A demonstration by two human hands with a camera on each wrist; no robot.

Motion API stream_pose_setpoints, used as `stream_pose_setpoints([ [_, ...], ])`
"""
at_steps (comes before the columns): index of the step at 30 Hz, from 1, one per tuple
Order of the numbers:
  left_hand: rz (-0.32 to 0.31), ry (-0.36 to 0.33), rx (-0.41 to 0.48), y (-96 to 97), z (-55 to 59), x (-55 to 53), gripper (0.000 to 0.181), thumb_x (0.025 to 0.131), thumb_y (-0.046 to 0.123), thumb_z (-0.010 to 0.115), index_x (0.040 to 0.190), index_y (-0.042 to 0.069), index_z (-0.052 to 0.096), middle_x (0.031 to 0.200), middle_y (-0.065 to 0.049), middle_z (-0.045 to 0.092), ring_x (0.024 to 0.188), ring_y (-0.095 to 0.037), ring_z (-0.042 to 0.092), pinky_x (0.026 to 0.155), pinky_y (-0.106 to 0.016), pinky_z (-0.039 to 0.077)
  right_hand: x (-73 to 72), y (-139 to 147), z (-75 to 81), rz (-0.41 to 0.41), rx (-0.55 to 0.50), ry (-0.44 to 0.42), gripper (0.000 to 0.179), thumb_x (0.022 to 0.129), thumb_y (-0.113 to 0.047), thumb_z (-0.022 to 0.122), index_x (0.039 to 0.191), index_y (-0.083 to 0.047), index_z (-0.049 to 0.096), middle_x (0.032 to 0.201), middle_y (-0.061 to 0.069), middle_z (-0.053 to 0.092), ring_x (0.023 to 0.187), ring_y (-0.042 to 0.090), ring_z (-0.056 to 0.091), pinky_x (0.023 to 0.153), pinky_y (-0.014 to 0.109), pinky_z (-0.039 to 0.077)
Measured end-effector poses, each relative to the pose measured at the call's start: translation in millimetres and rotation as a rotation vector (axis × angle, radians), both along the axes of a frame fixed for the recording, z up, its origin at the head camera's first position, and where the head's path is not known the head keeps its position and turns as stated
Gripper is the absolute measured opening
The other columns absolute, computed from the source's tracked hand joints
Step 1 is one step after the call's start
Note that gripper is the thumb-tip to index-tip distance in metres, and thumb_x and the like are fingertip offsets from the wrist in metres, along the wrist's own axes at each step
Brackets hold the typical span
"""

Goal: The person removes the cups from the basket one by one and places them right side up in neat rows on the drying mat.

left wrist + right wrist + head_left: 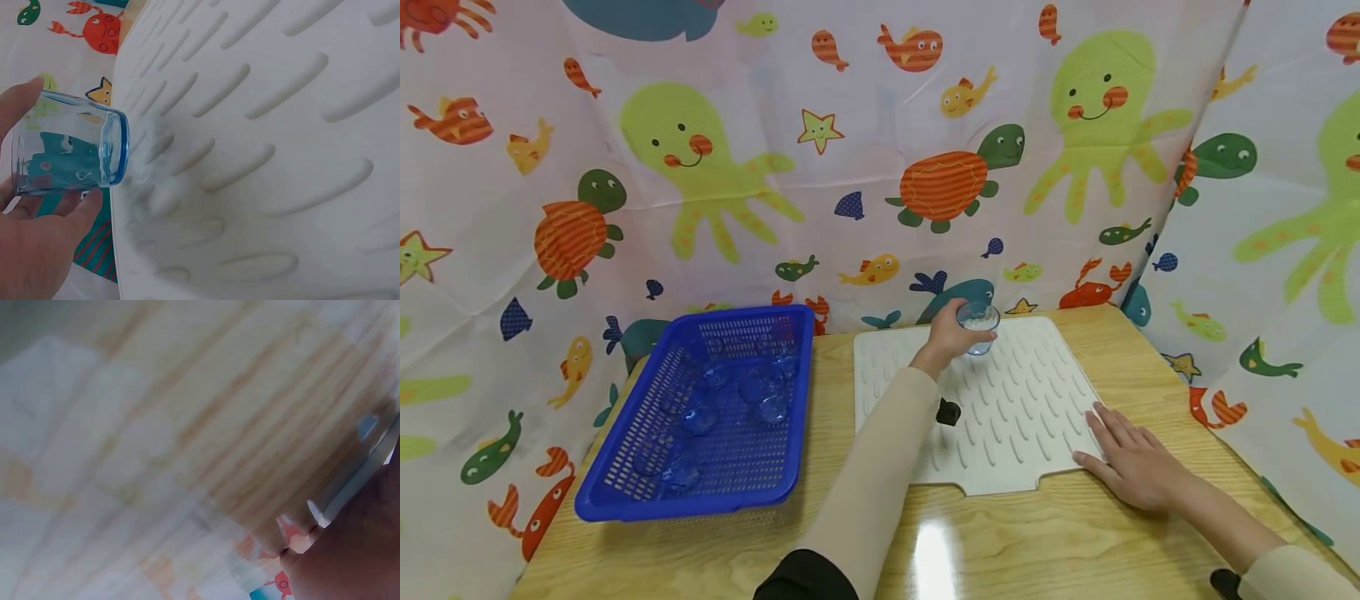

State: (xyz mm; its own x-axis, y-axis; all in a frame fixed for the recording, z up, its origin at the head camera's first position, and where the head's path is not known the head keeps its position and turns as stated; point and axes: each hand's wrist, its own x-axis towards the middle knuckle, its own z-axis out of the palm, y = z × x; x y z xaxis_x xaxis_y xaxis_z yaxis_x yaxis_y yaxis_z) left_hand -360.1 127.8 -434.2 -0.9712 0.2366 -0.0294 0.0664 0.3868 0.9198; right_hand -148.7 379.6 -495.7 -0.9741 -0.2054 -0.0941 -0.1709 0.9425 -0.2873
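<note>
My left hand (pixel 953 333) holds a clear, blue-tinted drinking glass (pixel 978 321) over the far part of a white drainer mat (pixel 1015 417). In the left wrist view, thumb and fingers grip the sides of the glass (pixel 69 144), and its thick blue end faces the ridged mat (pixel 250 150). My right hand (pixel 1131 467) lies palm down with fingers spread, its fingertips at the mat's right edge. The right wrist view is blurred and catches only part of that hand (pixel 350 550) low at the right.
A blue plastic basket (pixel 692 510) with several clear glasses (pixel 700 417) in it stands left of the mat. Both sit on a wooden table (pixel 1000 542). A sea-animal printed curtain (pixel 865 83) hangs behind and at the sides.
</note>
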Motion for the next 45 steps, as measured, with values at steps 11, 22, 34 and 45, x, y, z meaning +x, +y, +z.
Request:
stream_pose_setpoints([
  [11,0.023,-0.017,-0.060,23.0,-13.2,-5.0,0.084,0.082,0.024,0.089,0.153,0.017,0.045,0.153,-0.007,0.048,0.140,-0.025,0.046,0.112,-0.041,0.044,2.3,-3.6,-3.2,-0.010,-0.001,0.003,0.085,0.104,-0.055,0.049,0.157,0.009,0.027,0.163,0.032,0.020,0.146,0.057,0.020,0.110,0.078,0.017],
  [22,0.007,0.006,-0.081,39.1,-19.0,-5.8,0.081,0.085,0.025,0.086,0.154,0.017,0.044,0.156,-0.005,0.046,0.144,-0.024,0.042,0.115,-0.040,0.041,3.7,-1.1,1.9,-0.011,0.017,0.027,0.083,0.105,-0.052,0.049,0.155,0.011,0.027,0.161,0.035,0.021,0.144,0.059,0.021,0.109,0.078,0.018],
  [34,0.027,-0.031,-0.093,40.4,-26.5,-10.8,0.085,0.084,0.026,0.087,0.156,0.022,0.041,0.157,-0.001,0.045,0.144,-0.021,0.043,0.115,-0.039,0.041,3.8,-5.2,0.2,-0.012,0.009,0.021,0.083,0.105,-0.053,0.049,0.156,0.010,0.027,0.162,0.035,0.021,0.144,0.059,0.021,0.108,0.078,0.018],
  [45,-0.064,0.017,-0.118,26.5,-12.5,3.1,0.095,0.086,0.035,0.085,0.161,0.022,0.029,0.163,-0.002,0.036,0.149,-0.023,0.036,0.115,-0.042,0.041,3.1,-2.7,-2.0,-0.009,-0.009,0.014,0.084,0.105,-0.053,0.048,0.157,0.009,0.026,0.162,0.035,0.020,0.145,0.059,0.020,0.108,0.078,0.017],
])
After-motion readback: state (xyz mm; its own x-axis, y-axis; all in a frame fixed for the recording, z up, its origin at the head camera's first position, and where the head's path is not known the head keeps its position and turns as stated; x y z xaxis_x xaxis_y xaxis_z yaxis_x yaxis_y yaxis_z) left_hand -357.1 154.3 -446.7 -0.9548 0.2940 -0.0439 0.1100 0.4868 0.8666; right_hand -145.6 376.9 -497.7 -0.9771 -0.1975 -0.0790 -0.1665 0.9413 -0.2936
